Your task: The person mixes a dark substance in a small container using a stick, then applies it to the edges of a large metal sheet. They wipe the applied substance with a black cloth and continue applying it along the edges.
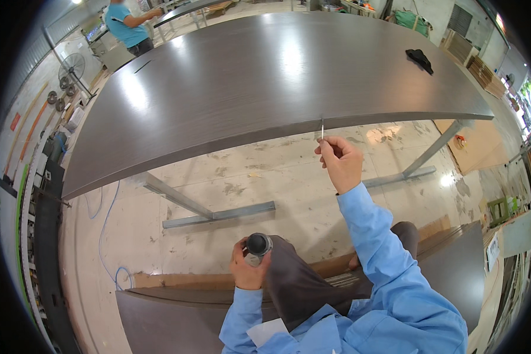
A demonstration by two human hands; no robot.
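A large dark grey-brown panel (pixel 236 76) with a wood-like surface lies flat in front of me. My right hand (pixel 343 164) is closed in a pinch on a thin, pale brush-like stick (pixel 323 131). The stick points upward, and its dark tip meets the panel's near edge; the exact kind of tip is too small to make out. Lower down, near my knee, my left hand (pixel 249 272) wraps round a small jar (pixel 258 243) with a dark, round top. Whether that top is a lid or dark contents I cannot tell.
Metal support legs (pixel 212 213) stand beneath the panel. A black cloth-like item (pixel 420 61) lies on its far right. Stacked panels (pixel 177 321) are under me, and a blue hose (pixel 104 230) trails over the floor at left. A person (pixel 124 28) stands at the far left.
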